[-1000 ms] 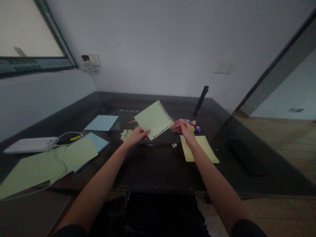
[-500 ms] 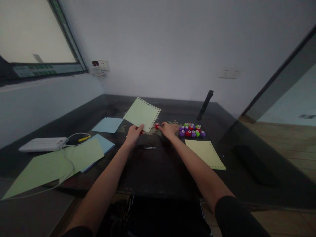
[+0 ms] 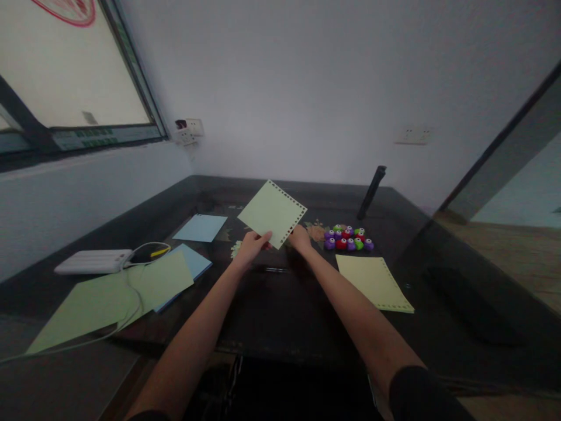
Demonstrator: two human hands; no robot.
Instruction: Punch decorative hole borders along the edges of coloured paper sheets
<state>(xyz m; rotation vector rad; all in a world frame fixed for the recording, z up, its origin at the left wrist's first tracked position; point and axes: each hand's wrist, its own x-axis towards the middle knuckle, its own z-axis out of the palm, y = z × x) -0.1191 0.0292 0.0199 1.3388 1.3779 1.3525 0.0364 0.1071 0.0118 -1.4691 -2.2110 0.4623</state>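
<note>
A pale green sheet of paper [image 3: 269, 210] with a row of punched holes along one edge is pinched at its lower corner by my left hand [image 3: 253, 245], thumb on top. It is tilted above the dark table. Close by, my right hand [image 3: 300, 238] reaches in behind the sheet's right, holed edge. The sheet hides its fingertips and anything in them. To the right of that hand stand several small red, purple and green balls [image 3: 346, 243] with eye-like tops, grouped in rows.
A stack of yellow punched sheets [image 3: 372, 282] lies front right, near a dark flat object [image 3: 471, 304]. A black upright stick [image 3: 371, 193] stands behind. On the left are a blue sheet [image 3: 201, 227], green sheets [image 3: 87, 304], a white power bank [image 3: 92, 261] and its cable.
My right hand has gone in behind the green sheet; the red ball seen at its fingertips before is now hidden. My left hand still holds the sheet. The camera view has shifted slightly.
</note>
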